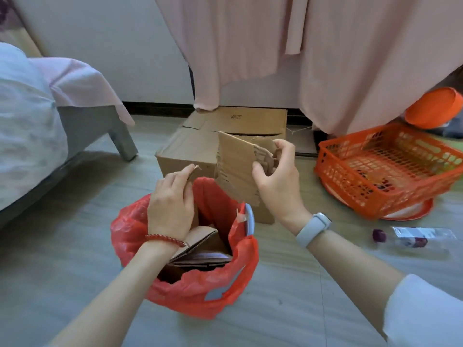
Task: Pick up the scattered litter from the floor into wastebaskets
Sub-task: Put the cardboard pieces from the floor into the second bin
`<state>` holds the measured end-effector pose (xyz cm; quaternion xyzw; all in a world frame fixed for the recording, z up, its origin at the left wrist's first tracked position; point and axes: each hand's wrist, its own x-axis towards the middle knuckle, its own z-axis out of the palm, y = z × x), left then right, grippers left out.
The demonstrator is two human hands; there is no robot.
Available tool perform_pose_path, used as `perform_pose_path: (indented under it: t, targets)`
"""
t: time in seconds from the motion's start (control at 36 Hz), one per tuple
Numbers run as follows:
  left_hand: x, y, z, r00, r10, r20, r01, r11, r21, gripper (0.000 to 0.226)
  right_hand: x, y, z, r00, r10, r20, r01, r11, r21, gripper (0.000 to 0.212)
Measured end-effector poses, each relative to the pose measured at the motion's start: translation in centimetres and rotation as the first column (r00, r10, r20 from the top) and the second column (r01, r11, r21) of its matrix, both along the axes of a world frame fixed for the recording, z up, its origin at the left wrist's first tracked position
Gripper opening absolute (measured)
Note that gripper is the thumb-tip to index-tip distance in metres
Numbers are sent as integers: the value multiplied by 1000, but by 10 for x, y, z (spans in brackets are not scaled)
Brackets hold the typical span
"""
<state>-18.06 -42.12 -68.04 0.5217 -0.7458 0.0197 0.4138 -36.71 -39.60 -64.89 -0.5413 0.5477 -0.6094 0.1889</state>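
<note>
Head camera is looking down on the right hand (pixel 274 181), which is pinching a torn piece of cardboard (pixel 235 169) by its ragged right edge, thumb in front and fingers curled behind, closed firmly on it. It is holding the piece upright and just above the far rim of the wastebasket (pixel 246 219), probably so the lower edge can slide straight down into the opening. The left hand (pixel 170 206) is hovering over the basket's mouth, closed on a smaller cardboard scrap (pixel 193 171) between thumb and fingers; the two pieces are sitting apart.

Below the hands, the red bag liner (pixel 130 229) is folding over the basket's rim, and folded cardboard (pixel 200 246) is already filling much of the inside, so the new pieces will likely need to go in edgewise to fit. Just behind the basket a brown cardboard box (pixel 185 149) is sitting on the floor (pixel 75 246).

To the right, an orange mesh basket (pixel 375 186) is resting tilted on an orange plate, and near it a clear plastic bottle (pixel 413 240) is lying on its side, litter still waiting to be collected. On the left, a bed (pixel 27 136) is standing well apart from the work.
</note>
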Motion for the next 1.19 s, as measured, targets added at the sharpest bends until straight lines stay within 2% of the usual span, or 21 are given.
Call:
perform_pose_path:
  t: [0.06,0.08,0.14,0.17,0.22,0.28,0.36,0.39,0.44,0.5,0.56,0.61,0.67,0.72,0.78,0.83,0.89,0.97,1.11,1.17,1.19]
  targets:
    - [15,4,-13,984,-1,176,-38,975,219,38,21,0,-9,991,55,-121,-47,997,65,36]
    - [21,6,-19,957,10,289,-112,933,341,35,29,-1,-16,966,96,-242,-65,989,133,35]
    - [32,9,-28,919,16,394,-217,855,471,28,41,-2,-31,837,240,-491,-57,932,358,37]
    - [38,10,-31,920,32,391,-236,841,486,27,44,-1,-37,774,314,-549,-21,880,474,42]
    - [47,10,-32,934,83,348,-247,854,459,26,46,1,-45,719,398,-570,24,805,593,55]
    - [55,6,-32,937,141,318,-272,866,419,26,45,2,-51,699,387,-601,62,805,590,59]
    - [65,-4,-35,923,190,334,-314,875,368,39,35,6,-59,674,259,-691,138,876,463,52]
    - [68,-9,-38,916,189,355,-329,858,393,46,32,8,-62,669,235,-705,154,884,441,52]
    - [72,-19,-45,897,166,411,-368,796,482,59,25,13,-70,703,268,-659,158,844,512,60]
    - [76,-31,-51,890,141,434,-387,736,555,66,18,17,-78,788,337,-516,128,729,672,67]
    - [78,-42,-57,904,132,407,-372,710,598,67,14,17,-83,854,350,-386,73,653,753,51]
    - [76,-47,-59,907,173,383,-386,704,596,60,11,14,-88,864,340,-370,55,668,743,18]
    - [75,-47,-59,892,243,381,-431,710,556,44,7,10,-88,859,330,-392,65,689,722,6]
    - [76,-44,-57,838,288,463,-514,702,493,30,-3,3,-86,842,336,-423,77,701,709,10]
    - [75,-38,-56,796,281,536,-551,701,452,30,-15,-5,-86,797,362,-484,101,709,698,20]
    - [67,-34,-60,875,225,429,-444,727,523,29,-26,-13,-88,744,378,-551,143,715,684,37]
    - [54,-32,-68,965,100,243,-232,755,613,35,-35,-19,-89,718,369,-590,173,728,664,45]
    - [33,-29,-72,992,-1,127,-81,764,640,55,-52,-27,-89,688,359,-631,188,751,633,50]
    - [-10,-10,-72,990,99,105,-143,751,645,61,-81,-47,-87,591,326,-738,266,785,559,54]
    - [-30,-3,-70,975,145,170,-222,724,653,62,-93,-57,-86,600,339,-725,248,783,571,55]
    - [-37,-1,-67,958,165,235,-281,714,642,63,-100,-61,-85,637,349,-687,211,779,591,53]
